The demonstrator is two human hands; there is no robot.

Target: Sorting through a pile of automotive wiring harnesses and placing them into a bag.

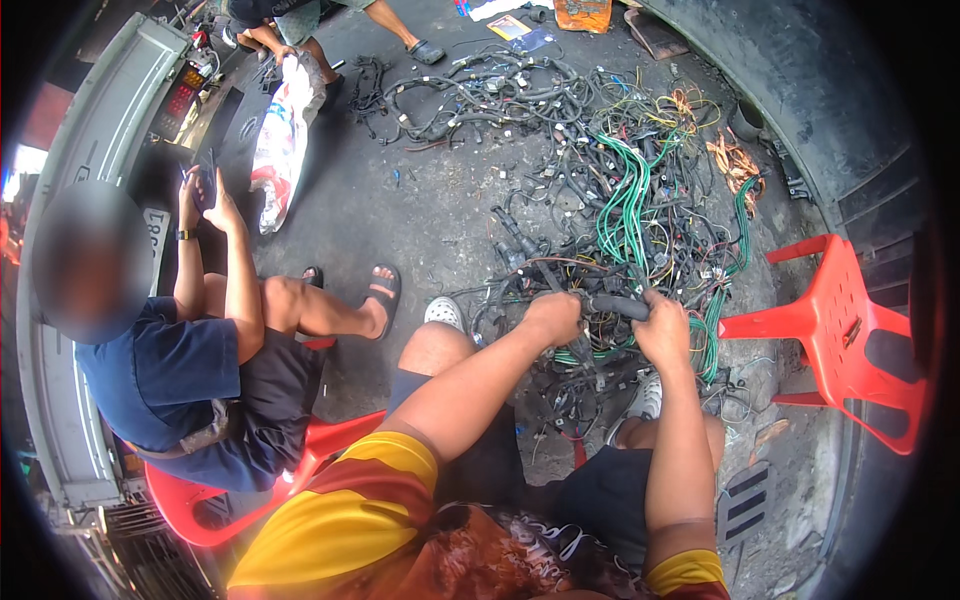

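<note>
My left hand (pixel 555 319) and my right hand (pixel 664 330) both grip a thick black-sheathed wiring harness (pixel 621 307), which bends between them above my knees. Its far ends run into a tangle of dark wires and connectors, so I cannot tell where they stop. Beneath and beyond my hands, a heap of old wiring harnesses (pixel 559 172) spreads over the concrete floor. Long green wires (pixel 637 199) lie across this heap in a loose bundle. Another bunch of green wires (pixel 742 225) hangs down its right side, near a clump of bare copper wire (pixel 739 163).
A red plastic chair (pixel 832 322) stands at the right with a small object on its seat. On the left, a seated person (pixel 180 375) holds a phone (pixel 202 191). Further off, someone's hand (pixel 283 54) grasps a white sack (pixel 281 142). An orange container (pixel 583 15) sits at the back.
</note>
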